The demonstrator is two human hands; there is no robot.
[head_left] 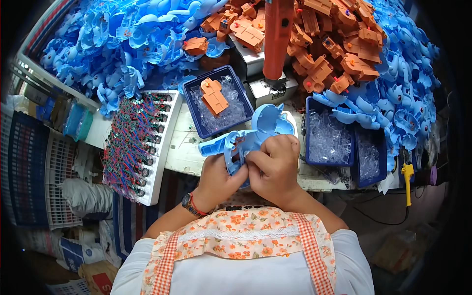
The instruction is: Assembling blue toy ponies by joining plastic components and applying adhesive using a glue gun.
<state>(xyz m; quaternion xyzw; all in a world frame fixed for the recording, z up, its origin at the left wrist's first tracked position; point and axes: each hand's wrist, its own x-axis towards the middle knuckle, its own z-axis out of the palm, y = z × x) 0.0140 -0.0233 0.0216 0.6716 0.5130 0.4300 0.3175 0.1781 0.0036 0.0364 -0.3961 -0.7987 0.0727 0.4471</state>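
The blue shell [250,139] is held above the front edge of the bench [184,158], its open side partly turned upward, with dark and reddish detail visible inside; whether it is one piece or two joined pieces cannot be determined. The left hand [217,178] grips the lower left of the shell, thumb toward the opening. The right hand [275,164] is closed, its thumb and index finger pinching at the shell's near edge; the fingers hide whatever small part may lie between them. Caution: uneven pressure from the two hands could flex the thin wall and crack or whiten it. If the left grip loosens while the right pushes, the shell could twist and drop past the bench edge. Any loose wire inside could be trapped at the rim, because the fingertips block the view. The left tray [192,112], holding clear parts with an orange housing [214,96] on top, is near the shell; a wide swing could knock the housing off. The right tray [308,132] is near the right hand, and an elbow or wrist sweep could spill its clear parts. The white tray [166,147] of wired parts projects beyond the bench edge near the left forearm; a bump there could tip it.
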